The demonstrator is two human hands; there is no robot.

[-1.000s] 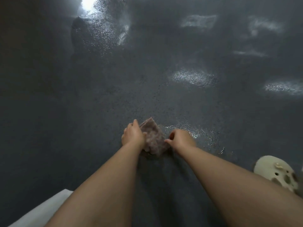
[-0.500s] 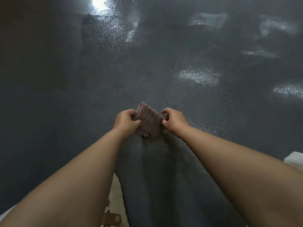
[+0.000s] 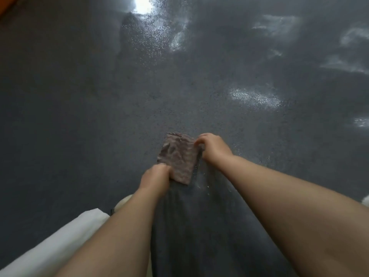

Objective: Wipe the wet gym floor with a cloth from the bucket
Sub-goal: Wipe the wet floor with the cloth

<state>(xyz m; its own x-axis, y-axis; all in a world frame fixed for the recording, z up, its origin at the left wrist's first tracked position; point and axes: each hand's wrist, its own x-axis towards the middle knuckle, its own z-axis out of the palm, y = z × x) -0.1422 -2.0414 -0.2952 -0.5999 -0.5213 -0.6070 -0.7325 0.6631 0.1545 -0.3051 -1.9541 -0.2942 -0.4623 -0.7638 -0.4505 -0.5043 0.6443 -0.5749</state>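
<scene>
Now both hands (image 3: 212, 147) hold the cloth (image 3: 178, 156) spread wider, tilted.

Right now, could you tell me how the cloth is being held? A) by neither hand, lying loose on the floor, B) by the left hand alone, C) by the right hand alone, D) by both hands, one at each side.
D: the left hand grips the cloth at its near left edge and the right hand pinches its far right edge.

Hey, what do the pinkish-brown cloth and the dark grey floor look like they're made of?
The pinkish-brown cloth: probably soft woven or terry fabric, ribbed and crumpled where it is held. The dark grey floor: likely speckled rubber or coated flooring, matte and grainy, glossy where wet.
</scene>
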